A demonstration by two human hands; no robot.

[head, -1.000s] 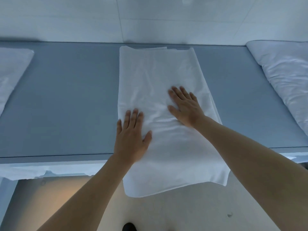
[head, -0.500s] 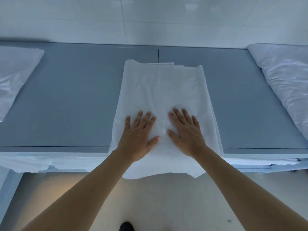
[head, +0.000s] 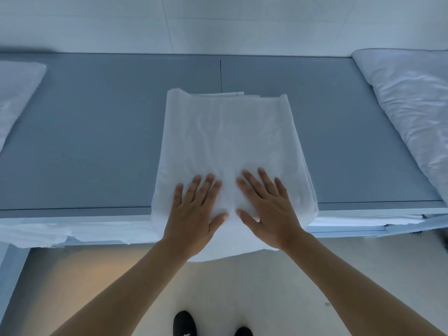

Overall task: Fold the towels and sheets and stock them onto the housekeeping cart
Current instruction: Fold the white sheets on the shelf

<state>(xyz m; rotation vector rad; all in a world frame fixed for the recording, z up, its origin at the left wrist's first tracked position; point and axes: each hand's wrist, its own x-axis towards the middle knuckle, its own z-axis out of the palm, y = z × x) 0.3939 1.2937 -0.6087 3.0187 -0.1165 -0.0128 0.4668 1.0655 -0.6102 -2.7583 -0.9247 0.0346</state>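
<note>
A white folded sheet [head: 228, 139] lies lengthwise on the grey table [head: 97, 132], its near end hanging a little over the table's front edge. My left hand [head: 194, 214] presses flat on the sheet's near left part, fingers straight and spread. My right hand [head: 266, 209] presses flat beside it on the near right part, fingers also straight. Both hands sit right at the table's front edge. The sheet's layered far end shows at the back, a short way from the wall.
A crumpled white sheet [head: 412, 112] lies at the table's right end. Another white cloth [head: 17, 93] lies at the left end. White fabric [head: 60, 234] sits on a shelf under the tabletop. A tiled wall stands behind. My black shoes [head: 185, 323] are on the floor.
Both hands slid toward me along the sheet, dragging it nearer the front edge. The sheet's far end has come away from the wall and the overhanging part looks shorter.
</note>
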